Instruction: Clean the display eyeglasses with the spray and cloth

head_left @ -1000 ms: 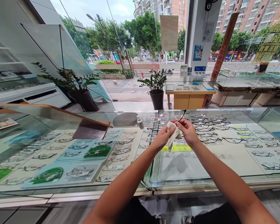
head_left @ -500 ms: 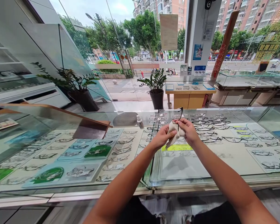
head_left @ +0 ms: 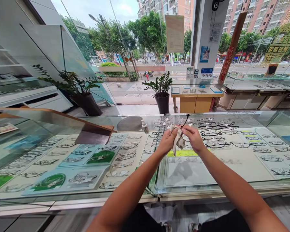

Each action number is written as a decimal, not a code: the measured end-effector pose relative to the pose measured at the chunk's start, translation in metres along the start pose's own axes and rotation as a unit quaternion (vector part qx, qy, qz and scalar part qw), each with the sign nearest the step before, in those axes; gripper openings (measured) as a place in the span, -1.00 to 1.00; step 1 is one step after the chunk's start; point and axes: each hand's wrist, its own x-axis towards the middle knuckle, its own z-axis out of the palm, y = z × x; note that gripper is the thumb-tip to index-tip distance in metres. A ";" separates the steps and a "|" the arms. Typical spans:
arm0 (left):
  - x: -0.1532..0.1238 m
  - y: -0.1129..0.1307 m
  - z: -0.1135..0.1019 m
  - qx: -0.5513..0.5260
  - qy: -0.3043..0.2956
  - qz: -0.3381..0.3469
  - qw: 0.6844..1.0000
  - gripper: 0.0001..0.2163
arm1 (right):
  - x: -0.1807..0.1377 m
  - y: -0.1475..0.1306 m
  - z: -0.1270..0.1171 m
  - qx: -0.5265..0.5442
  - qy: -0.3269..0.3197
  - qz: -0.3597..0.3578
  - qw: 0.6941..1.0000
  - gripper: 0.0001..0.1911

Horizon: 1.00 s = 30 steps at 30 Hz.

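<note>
My left hand (head_left: 167,141) and my right hand (head_left: 193,138) meet above a glass display counter (head_left: 140,190). Both pinch a crumpled white cloth (head_left: 177,139) between them. A pair of black-framed glasses (head_left: 185,119) sticks up just beyond the cloth, its lower part wrapped in the cloth at my fingertips. Under the counter glass lie several rows of spectacle frames on white, blue and green trays.
A small white dropper bottle (head_left: 145,126) stands on the counter to the left of my hands. A tilted wood-edged glass panel (head_left: 62,120) rises at the left. Two potted plants (head_left: 162,91) stand on the floor beyond, near another display table (head_left: 197,96).
The hands and cloth have shifted slightly left and down. The cloth now hangs more between the hands, and the black frame leans lower behind it.
</note>
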 end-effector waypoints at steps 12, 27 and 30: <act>-0.002 0.006 -0.004 0.018 -0.153 -0.011 0.988 -0.40 | 0.005 -0.002 -0.005 0.113 0.063 0.081 0.988 -0.60; -0.001 0.005 0.003 0.054 -0.032 0.029 0.998 -0.34 | 0.001 0.001 -0.001 0.009 0.045 0.026 0.999 -0.68; -0.001 0.006 0.001 0.074 -0.059 0.038 0.995 -0.34 | 0.001 -0.001 -0.001 0.030 0.045 0.033 0.998 -0.68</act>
